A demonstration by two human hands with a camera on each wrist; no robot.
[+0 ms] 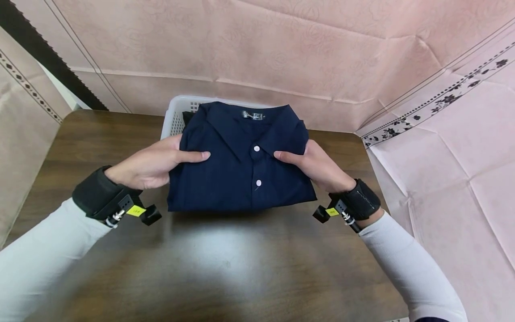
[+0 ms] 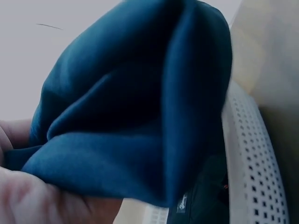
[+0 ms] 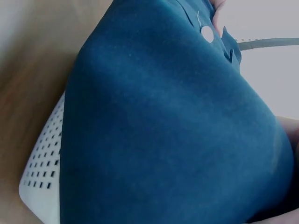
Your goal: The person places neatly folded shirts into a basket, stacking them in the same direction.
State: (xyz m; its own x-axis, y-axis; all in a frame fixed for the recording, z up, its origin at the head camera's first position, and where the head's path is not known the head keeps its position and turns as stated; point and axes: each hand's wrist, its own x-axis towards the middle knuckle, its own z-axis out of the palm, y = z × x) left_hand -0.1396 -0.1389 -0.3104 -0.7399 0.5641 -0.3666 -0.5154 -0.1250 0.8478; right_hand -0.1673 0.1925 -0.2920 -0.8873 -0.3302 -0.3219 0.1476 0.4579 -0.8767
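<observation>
A folded navy shirt (image 1: pixel 225 179) with a collar and white buttons is held up over a white perforated basket (image 1: pixel 175 118), covering most of it in the head view. My left hand (image 1: pixel 161 161) grips the shirt's left side, thumb on top and the fingers hidden beneath. On the opposite side my right hand (image 1: pixel 318 163) holds it the same way, thumb near the upper button. In the left wrist view the folded layers of the shirt (image 2: pixel 112 158) bulge beside the palm. Below them, dark cloth with a label (image 2: pixel 196 200) lies inside the basket (image 2: pixel 254 168).
The brown wooden table (image 1: pixel 225 273) extends in front of the basket and to both sides. Behind it hangs a pink patterned cloth (image 1: pixel 257 53), and a paler sheet with a floral border (image 1: pixel 450 179) stands at the right edge.
</observation>
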